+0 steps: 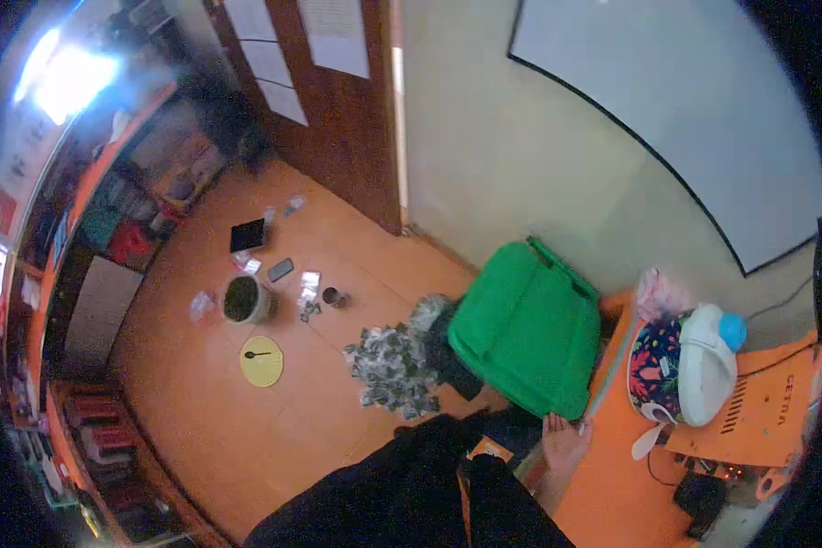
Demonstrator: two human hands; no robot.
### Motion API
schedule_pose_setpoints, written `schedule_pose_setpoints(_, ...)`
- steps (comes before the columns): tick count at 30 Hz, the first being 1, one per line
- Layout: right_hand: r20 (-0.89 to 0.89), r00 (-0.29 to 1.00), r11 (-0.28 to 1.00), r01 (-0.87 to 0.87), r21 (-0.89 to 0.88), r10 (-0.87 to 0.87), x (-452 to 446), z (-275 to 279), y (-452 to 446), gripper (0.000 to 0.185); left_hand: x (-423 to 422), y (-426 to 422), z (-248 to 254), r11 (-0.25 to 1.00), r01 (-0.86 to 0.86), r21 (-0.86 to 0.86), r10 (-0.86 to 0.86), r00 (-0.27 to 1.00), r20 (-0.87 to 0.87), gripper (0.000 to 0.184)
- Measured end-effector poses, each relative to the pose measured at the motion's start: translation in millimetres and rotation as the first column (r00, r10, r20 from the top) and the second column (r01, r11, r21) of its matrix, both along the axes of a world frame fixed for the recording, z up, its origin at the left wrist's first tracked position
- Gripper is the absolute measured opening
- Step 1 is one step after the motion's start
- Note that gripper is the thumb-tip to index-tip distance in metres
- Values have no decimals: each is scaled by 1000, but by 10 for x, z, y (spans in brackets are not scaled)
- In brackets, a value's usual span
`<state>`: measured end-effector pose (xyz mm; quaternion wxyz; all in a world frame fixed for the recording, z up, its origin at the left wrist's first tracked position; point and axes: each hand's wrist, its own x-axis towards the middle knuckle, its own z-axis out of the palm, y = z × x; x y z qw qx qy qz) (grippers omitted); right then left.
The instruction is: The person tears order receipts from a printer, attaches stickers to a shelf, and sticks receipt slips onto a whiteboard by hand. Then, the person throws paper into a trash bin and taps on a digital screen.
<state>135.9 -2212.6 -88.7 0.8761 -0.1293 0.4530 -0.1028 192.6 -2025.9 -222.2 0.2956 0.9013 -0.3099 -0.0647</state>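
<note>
My right hand (564,445) is at the lower edge of a large green plastic lid-like piece (525,333), with its fingertips and thumb on the rim. The green piece leans at a tilt near the wall, and what lies under it is mostly hidden. Beside it on the floor is a heap of small clear packets with dark contents (393,370). A dark bag-like shape (452,361) lies between the heap and the green piece. My left hand is out of view, and my black sleeve fills the bottom.
On the floor are a tub of dark green material (268,306), a yellow disc (272,365) with a spoon, a phone (280,269) and a black tablet-like slab (247,236). An orange machine (749,402) and a patterned bag (653,370) occupy the right side. Shelves (100,429) line the left.
</note>
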Motion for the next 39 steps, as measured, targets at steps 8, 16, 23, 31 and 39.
schedule_pose_setpoints(8,-2,997,907,-66,-415,71,385,-377,798,43,-1088,2830,105,914,-406,15,390,866,-312,21)
schedule_pose_setpoints(16,226,244,333,-688,-645,943,1574,363,4404,49,-3495,6493,-357,259,-905,337,818,20,-575,33)
schedule_pose_setpoints(23,247,67,168,-894,-416,967,1040,252,7736,39,-4341,8288,-523,-117,-961,249,858,-224,-462,39)
schedule_pose_setpoints(31,27,-63,-48,-920,-388,998,1244,14,9761,33,-4374,10039,-559,11,-963,271,768,-165,-618,50)
schedule_pose_setpoints(39,24,197,186,-873,-451,980,2022,-995,12939,24,-4629,11878,-711,-104,-955,278,705,-268,-657,47)
